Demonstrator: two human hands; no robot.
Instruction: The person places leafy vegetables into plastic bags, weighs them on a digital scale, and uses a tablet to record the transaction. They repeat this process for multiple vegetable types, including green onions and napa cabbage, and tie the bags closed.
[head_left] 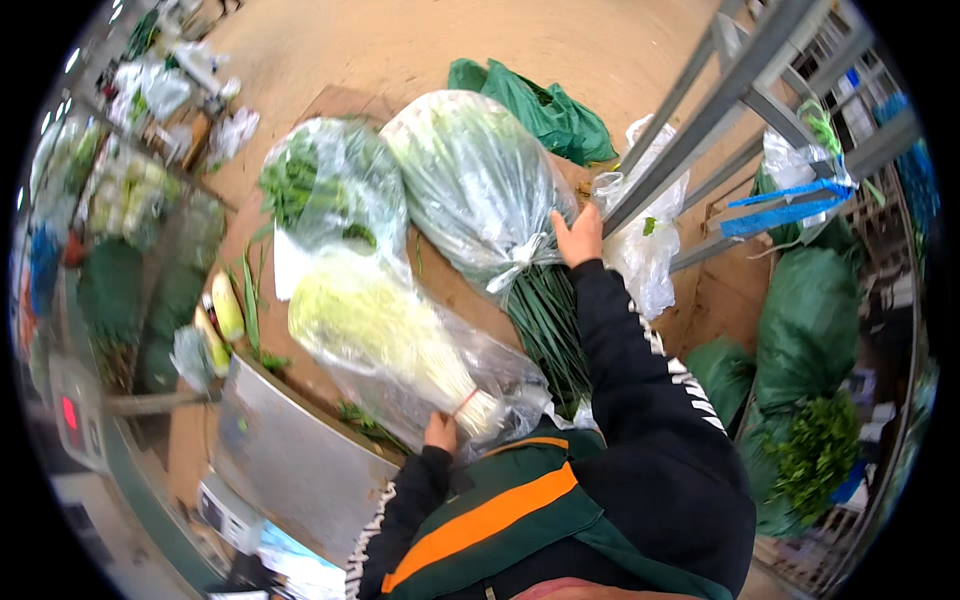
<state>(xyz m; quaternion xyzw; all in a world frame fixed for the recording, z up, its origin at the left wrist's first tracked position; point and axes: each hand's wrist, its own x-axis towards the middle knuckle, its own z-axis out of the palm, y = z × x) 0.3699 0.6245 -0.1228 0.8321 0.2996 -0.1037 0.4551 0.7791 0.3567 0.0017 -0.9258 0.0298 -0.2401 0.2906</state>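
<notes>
Though apart, hands (580, 238) on bags (470, 180)

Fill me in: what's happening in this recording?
A person bends over bagged vegetables on a brown flat surface. Their left hand is at the edge of a clear plastic bag of pale yellow, white-stemmed vegetables. Their right hand touches a large, knotted clear plastic bag of greens, above a bundle of long dark green leaves. How firmly either hand grips is unclear.
</notes>
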